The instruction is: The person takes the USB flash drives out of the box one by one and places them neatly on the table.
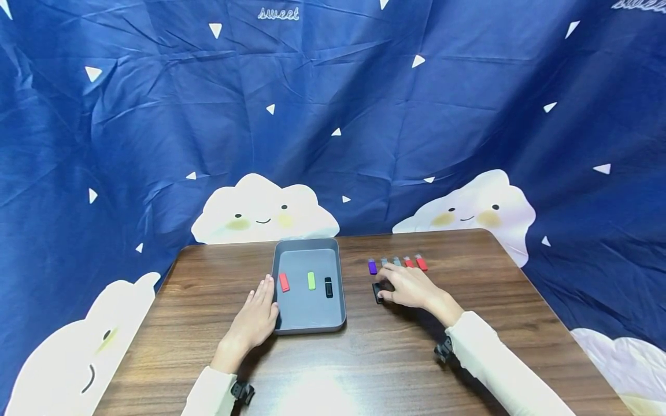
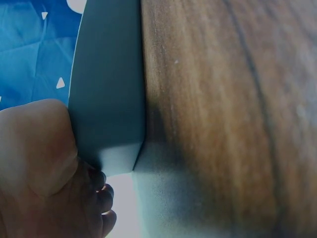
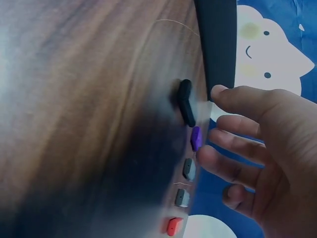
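With its fingers straight, my left hand (image 1: 254, 318) rests against the left wall of a grey tray (image 1: 307, 332); the wrist view shows the hand touching the tray's outer side (image 2: 106, 84). Inside the tray lie a red USB stick (image 1: 284, 282), a light green one (image 1: 311, 281) and a black one (image 1: 329, 288). To the tray's right, my right hand (image 1: 408, 286) reaches over another black USB stick (image 1: 377, 293) on the table. The right wrist view shows a gap between thumb and fingers, and the black stick (image 3: 185, 103) lying apart from them.
Behind the right hand runs a row of USB sticks: a purple one (image 1: 372, 266), two grey ones, partly covered by the fingers in the head view, and two red ones (image 1: 421, 263). They lie on a brown wooden table (image 1: 177, 341). A blue cloud-print curtain (image 1: 333, 115) hangs behind.
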Demonstrator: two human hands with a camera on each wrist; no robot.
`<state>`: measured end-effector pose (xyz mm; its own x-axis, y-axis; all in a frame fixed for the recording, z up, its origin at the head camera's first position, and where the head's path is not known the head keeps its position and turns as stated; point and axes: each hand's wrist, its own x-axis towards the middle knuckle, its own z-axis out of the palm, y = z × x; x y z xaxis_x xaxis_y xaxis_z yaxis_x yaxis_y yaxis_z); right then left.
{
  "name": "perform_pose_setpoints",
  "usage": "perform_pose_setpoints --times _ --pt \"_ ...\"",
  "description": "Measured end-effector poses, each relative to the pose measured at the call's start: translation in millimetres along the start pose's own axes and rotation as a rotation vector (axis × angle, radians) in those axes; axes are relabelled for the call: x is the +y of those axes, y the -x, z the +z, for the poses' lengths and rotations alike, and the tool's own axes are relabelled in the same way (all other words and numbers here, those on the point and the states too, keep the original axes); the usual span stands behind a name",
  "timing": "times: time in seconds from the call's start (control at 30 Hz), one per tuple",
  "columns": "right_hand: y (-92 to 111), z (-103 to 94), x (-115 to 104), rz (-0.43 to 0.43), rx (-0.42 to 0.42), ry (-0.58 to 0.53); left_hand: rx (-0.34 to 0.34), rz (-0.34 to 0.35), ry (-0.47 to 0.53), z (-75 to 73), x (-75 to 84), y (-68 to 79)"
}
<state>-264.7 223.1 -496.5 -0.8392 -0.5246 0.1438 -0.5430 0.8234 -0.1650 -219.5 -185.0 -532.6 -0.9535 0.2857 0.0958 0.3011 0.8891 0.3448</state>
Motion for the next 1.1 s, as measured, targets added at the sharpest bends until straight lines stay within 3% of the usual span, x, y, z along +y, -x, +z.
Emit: perform_pose_setpoints --times 0.2,0.5,0.77,1.1 --pt "-5.9 -10.0 -3.9 -0.007 0.021 0.021 0.002 0.005 -0.006 -0.1 -0.8 -0.8" --pt "-20.1 -18.0 -8.4 -0.089 0.100 0.055 0.042 0.034 0.008 3.3 -3.6 -1.6" --pt "-33.1 -26.3 -18.4 -0.112 0.107 0.076 0.014 0.016 0.016 0.3 -0.6 -1.1" --pt "-47.9 -30.1 -31.1 -0.150 0.088 0.099 0.035 0.030 0.020 1.8 -1.8 -1.3"
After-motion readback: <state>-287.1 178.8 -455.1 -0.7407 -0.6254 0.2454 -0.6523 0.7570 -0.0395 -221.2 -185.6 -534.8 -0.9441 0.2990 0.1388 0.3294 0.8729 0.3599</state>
